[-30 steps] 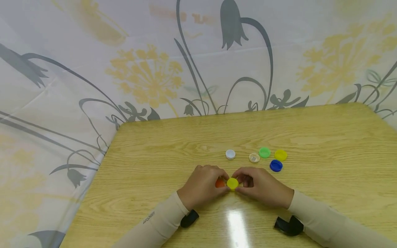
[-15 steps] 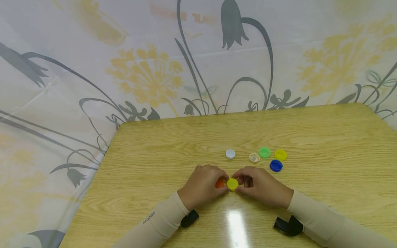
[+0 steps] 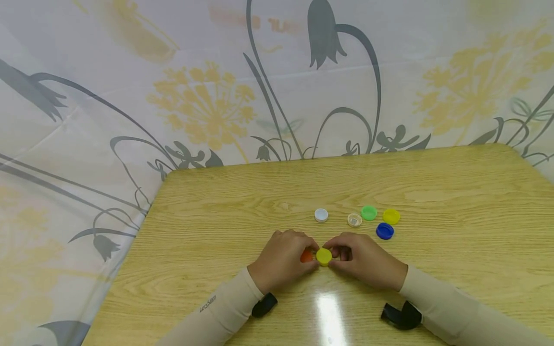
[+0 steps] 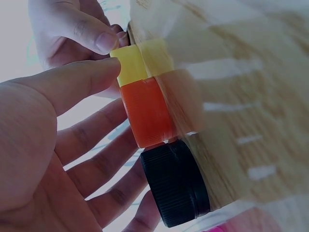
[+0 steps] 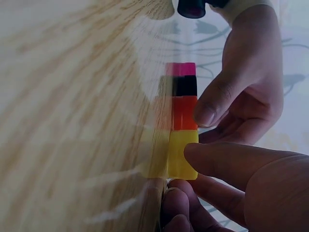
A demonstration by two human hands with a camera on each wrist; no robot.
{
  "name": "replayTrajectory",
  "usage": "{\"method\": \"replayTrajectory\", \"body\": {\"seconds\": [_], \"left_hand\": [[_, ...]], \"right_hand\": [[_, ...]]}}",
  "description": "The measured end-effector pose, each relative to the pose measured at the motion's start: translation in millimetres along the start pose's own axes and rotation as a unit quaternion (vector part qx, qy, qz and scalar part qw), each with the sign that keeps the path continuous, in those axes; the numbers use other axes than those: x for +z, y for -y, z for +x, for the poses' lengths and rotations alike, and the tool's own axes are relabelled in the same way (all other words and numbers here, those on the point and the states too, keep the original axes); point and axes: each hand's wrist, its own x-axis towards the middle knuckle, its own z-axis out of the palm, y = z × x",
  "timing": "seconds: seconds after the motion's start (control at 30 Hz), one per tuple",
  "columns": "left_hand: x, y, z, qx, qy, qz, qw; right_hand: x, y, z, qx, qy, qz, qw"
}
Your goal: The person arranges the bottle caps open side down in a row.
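In the head view my right hand [image 3: 368,259] pinches a yellow bottle cap [image 3: 323,257] between thumb and fingers. My left hand [image 3: 283,259] curls round an orange bottle cap [image 3: 306,255], its fingertips right at the seam with the yellow one. Both wrist views show the caps in a row: yellow [image 5: 182,154], orange [image 4: 147,113], then a black ribbed cap [image 4: 176,183]. At the row's far end is a magenta cap [image 5: 182,69]. From above, the left hand hides the black and magenta caps.
Beyond the hands lie a white cap [image 3: 321,215], a pale clear cap [image 3: 354,220], a green cap [image 3: 369,213], another yellow cap [image 3: 391,216] and a blue cap [image 3: 384,231]. The wood-grain table [image 3: 233,192] meets a flowered cloth [image 3: 277,96] at the back.
Both hands keep nearly the same place and hold. The yellow cap stays against the orange one, with only a very slight shift.
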Motion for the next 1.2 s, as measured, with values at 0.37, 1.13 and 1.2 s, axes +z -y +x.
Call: {"method": "replayTrajectory", "body": {"seconds": [0.37, 1.13, 1.2], "left_hand": [[-1.5, 0.1, -0.3, -0.003, 0.003, -0.001, 1.0000], [-24.6, 6.3, 14.6, -0.022, -0.053, -0.019, 0.9982], [-24.9, 5.6, 18.0, -0.028, -0.056, -0.018, 0.9979]], "right_hand": [[-1.1, 0.6, 0.7, 0.003, 0.006, 0.003, 1.000], [-21.8, 2.3, 27.4, 0.017, -0.070, -0.074, 0.995], [-22.0, 1.9, 30.8, 0.019, -0.077, -0.075, 0.994]]}}
